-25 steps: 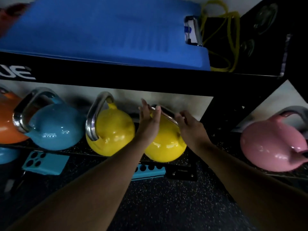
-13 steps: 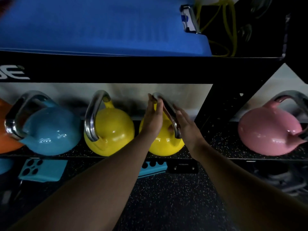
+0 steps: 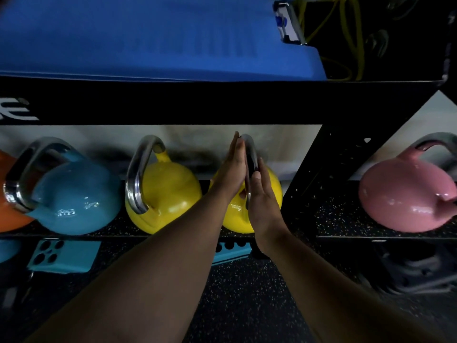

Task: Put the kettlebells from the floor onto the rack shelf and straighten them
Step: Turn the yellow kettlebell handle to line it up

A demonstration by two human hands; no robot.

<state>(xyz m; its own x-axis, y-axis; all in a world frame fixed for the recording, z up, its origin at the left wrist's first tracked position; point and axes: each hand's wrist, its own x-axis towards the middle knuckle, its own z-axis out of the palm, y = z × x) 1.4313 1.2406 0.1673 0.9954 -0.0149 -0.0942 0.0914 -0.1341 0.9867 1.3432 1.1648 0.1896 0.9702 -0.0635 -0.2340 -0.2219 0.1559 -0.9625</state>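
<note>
A yellow kettlebell [image 3: 272, 191] stands on the black rack shelf [image 3: 333, 219], its steel handle [image 3: 249, 154] edge-on to me. My left hand [image 3: 231, 169] lies flat against the handle's left side, fingers straight. On the handle's right side my right hand [image 3: 262, 201] is flat too, so the handle sits between both palms. Neither hand curls around it. To the left stand a second yellow kettlebell [image 3: 170, 194], a blue kettlebell [image 3: 74, 194] and part of an orange kettlebell [image 3: 10, 214]. A pink kettlebell [image 3: 405, 194] sits in the right bay.
A blue mat [image 3: 148, 38] and a yellow cord [image 3: 351, 33] lie on the upper shelf, close above the handles. A black upright [image 3: 321, 169] splits the two bays. Teal blocks [image 3: 61, 256] lie under the shelf. Dark weights [image 3: 415, 268] sit low at the right on the speckled floor [image 3: 247, 293].
The yellow kettlebell's handle has turned from slanted to edge-on. Both hands went from loosely holding it to lying flat on either side. The view has drawn closer to the shelf.
</note>
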